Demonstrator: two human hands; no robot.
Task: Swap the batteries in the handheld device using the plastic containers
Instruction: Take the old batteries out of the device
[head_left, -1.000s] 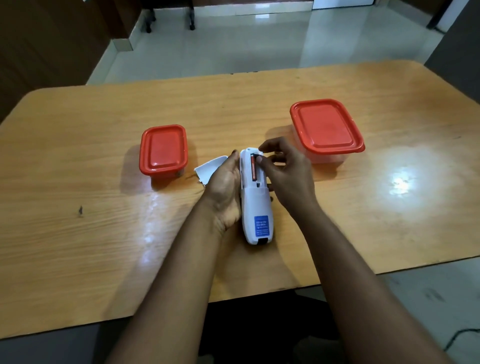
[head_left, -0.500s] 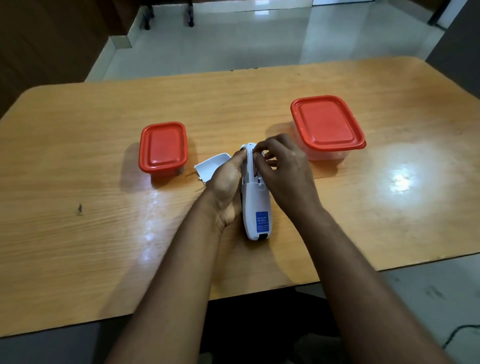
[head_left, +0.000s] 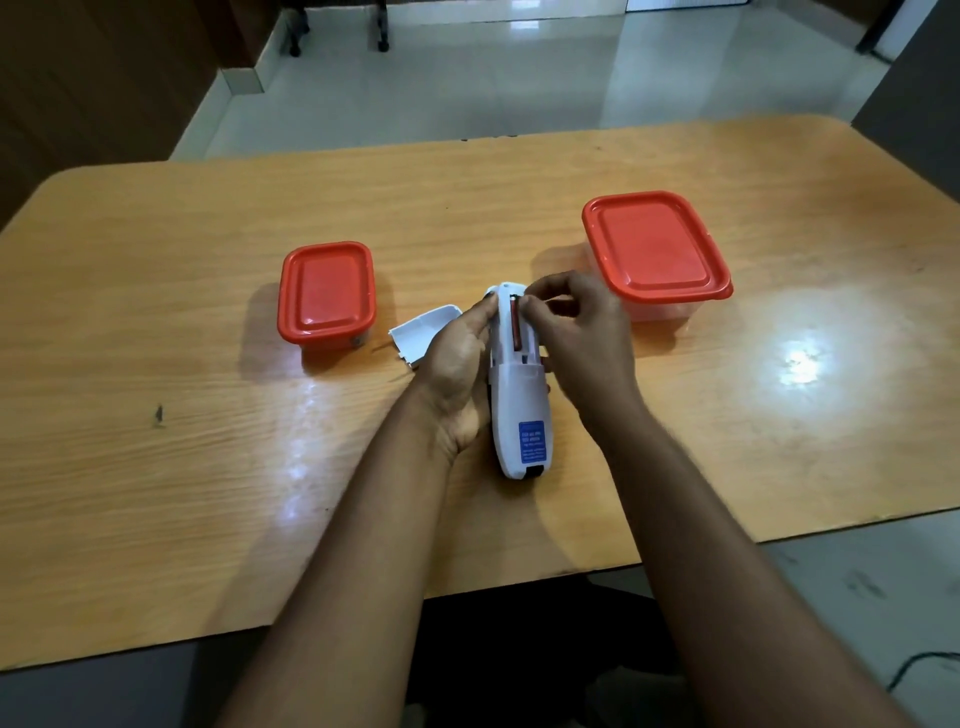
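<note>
Seemingly, right hand (head_left: 582, 332) fingers (head_left: 532, 306) pinch battery (head_left: 516, 327) inside device (head_left: 519, 395)

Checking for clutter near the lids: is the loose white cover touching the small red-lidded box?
Apart. The head view shows bare table between the white cover and the small box.

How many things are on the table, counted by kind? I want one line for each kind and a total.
Plastic containers with red lids: 2, a small one and a large one
White handheld device: 1
Loose white battery cover: 1
Battery visible in the open compartment: 1
Total: 5
</note>
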